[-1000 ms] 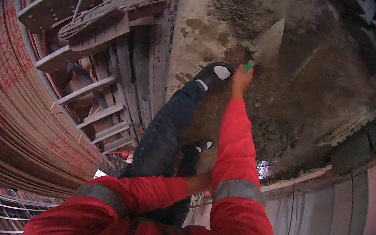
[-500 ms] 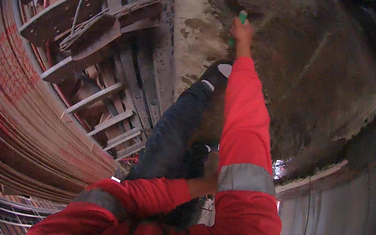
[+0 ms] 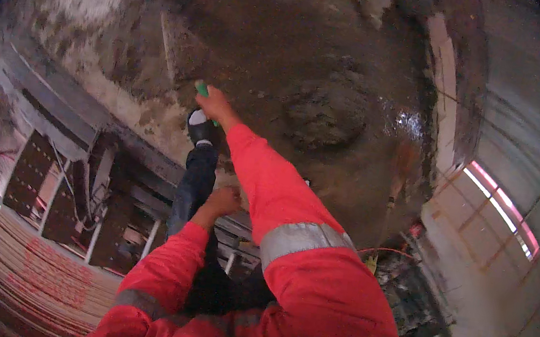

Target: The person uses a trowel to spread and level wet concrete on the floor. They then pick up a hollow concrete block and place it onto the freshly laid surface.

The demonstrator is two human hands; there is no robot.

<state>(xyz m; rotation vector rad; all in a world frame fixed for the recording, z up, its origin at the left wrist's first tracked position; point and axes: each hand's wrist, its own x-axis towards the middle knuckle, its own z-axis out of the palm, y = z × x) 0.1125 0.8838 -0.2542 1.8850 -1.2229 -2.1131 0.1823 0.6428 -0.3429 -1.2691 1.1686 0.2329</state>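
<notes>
A: How is the floor (image 3: 260,38) lying from the right hand (image 3: 213,105) and the left hand (image 3: 223,201)?

B: It's spreading ahead of both and off to their right. The right hand is sitting farther out; the left is resting almost straight behind it, nearer the body, beside the trouser leg (image 3: 195,176).

A: And the green handle (image 3: 201,88): which hand is nearer?

B: The right, since its fingers are wrapping round it. The long axis is slanting through that fist, one end poking out ahead and leftward, the other showing just behind. From the left hand, the handle is lying ahead and slightly left. Whatever head it's carrying isn't showing clearly.

A: Is the left hand holding anything?

B: Nothing is showing in it. Its fingers are apparently curling, but I'm not able to tell how tightly.

A: What are you counting, largest first?

B: One floor. One stack of boards (image 3: 41,275), lying behind and left of both hands, its layers blurring past counting. One wet mound (image 3: 325,111), lying right of the right hand. One leg showing plainly. One dark shoe (image 3: 200,133), sitting just behind the right hand. Two hands. One handle.
</notes>
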